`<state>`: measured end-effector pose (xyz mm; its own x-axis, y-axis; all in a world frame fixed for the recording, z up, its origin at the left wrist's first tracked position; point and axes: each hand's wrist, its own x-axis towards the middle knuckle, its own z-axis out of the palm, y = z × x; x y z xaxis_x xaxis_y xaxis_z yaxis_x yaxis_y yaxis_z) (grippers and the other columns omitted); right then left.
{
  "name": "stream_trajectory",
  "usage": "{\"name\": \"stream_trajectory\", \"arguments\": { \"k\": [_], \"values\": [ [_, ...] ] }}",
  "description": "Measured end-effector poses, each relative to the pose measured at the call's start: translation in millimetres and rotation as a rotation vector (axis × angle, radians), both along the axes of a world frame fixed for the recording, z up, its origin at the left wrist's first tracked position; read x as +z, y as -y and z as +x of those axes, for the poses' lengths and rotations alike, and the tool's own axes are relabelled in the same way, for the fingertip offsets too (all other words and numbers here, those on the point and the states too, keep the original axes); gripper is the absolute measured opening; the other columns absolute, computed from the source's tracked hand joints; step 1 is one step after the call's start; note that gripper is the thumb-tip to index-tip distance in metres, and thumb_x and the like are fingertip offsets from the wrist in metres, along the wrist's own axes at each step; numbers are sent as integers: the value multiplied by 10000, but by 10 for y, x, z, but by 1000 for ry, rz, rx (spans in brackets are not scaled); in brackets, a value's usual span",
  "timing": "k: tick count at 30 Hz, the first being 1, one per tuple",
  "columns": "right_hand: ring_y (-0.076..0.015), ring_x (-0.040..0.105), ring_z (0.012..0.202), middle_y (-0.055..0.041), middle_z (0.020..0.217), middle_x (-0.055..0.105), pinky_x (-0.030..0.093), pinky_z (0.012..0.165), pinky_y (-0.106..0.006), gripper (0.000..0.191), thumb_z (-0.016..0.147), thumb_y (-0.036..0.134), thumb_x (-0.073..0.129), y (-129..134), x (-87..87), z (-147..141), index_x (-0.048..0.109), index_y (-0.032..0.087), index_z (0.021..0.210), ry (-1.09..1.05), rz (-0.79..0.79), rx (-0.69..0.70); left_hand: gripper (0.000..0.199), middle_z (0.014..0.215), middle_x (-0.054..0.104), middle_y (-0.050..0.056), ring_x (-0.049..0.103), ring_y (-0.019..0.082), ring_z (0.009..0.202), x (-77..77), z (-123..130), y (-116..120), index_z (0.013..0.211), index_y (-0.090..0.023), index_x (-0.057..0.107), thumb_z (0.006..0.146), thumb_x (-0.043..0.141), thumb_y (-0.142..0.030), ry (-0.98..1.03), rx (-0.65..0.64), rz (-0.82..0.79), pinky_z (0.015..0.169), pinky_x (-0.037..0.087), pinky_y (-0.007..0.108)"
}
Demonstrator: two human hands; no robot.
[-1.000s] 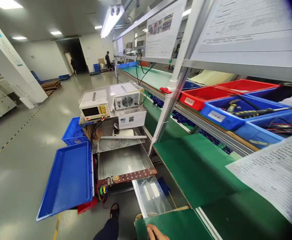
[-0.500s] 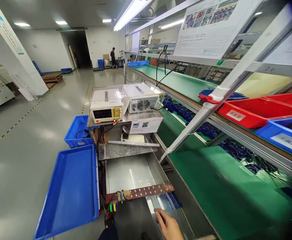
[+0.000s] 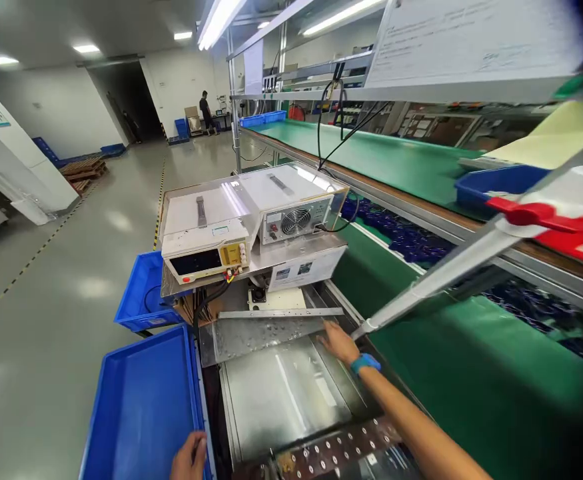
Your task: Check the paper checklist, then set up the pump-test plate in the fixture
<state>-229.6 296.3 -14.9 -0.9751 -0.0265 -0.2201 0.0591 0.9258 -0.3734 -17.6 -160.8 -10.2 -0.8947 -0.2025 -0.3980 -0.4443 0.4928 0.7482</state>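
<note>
My right hand (image 3: 340,343), with a blue band on its wrist, reaches forward at the right end of a tilted metal plate (image 3: 266,337). Its fingers are apart at the plate's edge; contact is unclear, and I see nothing held. Low in the view, my left hand (image 3: 188,457) is loosely curled with thumb and finger apart, over the right rim of a large blue tray (image 3: 144,400). No object shows in it. Between the hands lies a shiny metal surface (image 3: 276,393), crossed nearer to me by a brown strip with pale round fasteners (image 3: 344,447).
Two boxed instruments, a yellow-panelled one (image 3: 206,260) and one with a fan (image 3: 296,220), stand ahead. A smaller blue bin (image 3: 141,293) sits left. A slanted white post (image 3: 416,293) and green bench (image 3: 471,373) flank the right. A person (image 3: 205,110) stands far off.
My right hand has moved forward from near the brown strip to the tilted plate. My left hand has come into view by the tray. The camera has shifted nearer the instruments.
</note>
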Motion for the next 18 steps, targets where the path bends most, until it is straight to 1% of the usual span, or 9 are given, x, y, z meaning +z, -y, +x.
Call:
{"name": "stream_trajectory", "arguments": {
  "k": [2,4,6,8,9,11,13,15,18],
  "values": [
    [-347,418,1354,-307,1406,472,320,1120,-437,576,845,170,553,-85,-122,-467,443,-34,1373,19,34,11,626,881,758,49,709,301,908,-85,-303,-53,875,-295,696,715,404,-825,-77,-47,-24,842,570,397],
    [-359,455,1315,-283,1341,539,324,1101,-502,503,799,130,620,-157,-249,-814,542,4,1280,58,53,30,607,991,757,79,694,301,1003,-115,-577,-162,941,-275,697,765,388,-768,-108,-53,-107,913,550,396],
    [-328,526,1241,-217,1243,622,356,1067,-512,379,786,125,654,-235,-363,-1060,626,66,1159,97,52,67,581,1043,744,103,689,293,1019,-112,-806,-314,968,-254,694,802,375,-710,-124,-62,-172,922,549,392],
    [-290,602,1132,-167,1143,677,413,1006,-477,273,794,171,676,-321,-454,-1234,668,109,1060,126,25,127,530,1062,731,118,688,282,1009,-95,-990,-492,982,-235,689,834,372,-633,-132,-75,-217,903,553,386],
    [-286,631,1073,-161,1098,694,439,963,-457,250,790,214,695,-362,-489,-1299,681,118,1020,138,4,162,501,1070,722,124,684,276,1009,-83,-1070,-585,997,-224,685,849,371,-584,-131,-90,-231,903,549,382],
    [-308,671,955,-170,984,721,473,867,-436,282,747,328,748,-428,-545,-1385,703,119,931,156,-38,228,456,1080,707,138,675,265,1021,-50,-1212,-773,1033,-198,676,865,367,-488,-112,-126,-258,920,533,373],
    [-341,683,896,-178,899,729,473,812,-428,341,708,434,764,-467,-583,-1405,714,136,865,155,-77,269,447,1101,688,155,658,261,1054,-4,-1345,-951,1069,-165,666,875,354,-419,-87,-175,-299,955,508,369],
    [-368,680,900,-194,878,728,460,799,-426,362,728,499,722,-483,-609,-1353,720,160,855,132,-109,273,460,1156,660,176,622,264,1124,46,-1478,-1109,1121,-126,653,887,338,-365,-61,-237,-359,1004,474,376],
    [-388,667,944,-217,928,723,442,818,-439,393,795,544,628,-499,-612,-1162,714,182,922,97,-134,246,485,1285,593,191,528,281,1260,91,-1665,-1304,1235,-85,608,893,337,-297,-66,-321,-492,1094,392,414]
  ]
}}
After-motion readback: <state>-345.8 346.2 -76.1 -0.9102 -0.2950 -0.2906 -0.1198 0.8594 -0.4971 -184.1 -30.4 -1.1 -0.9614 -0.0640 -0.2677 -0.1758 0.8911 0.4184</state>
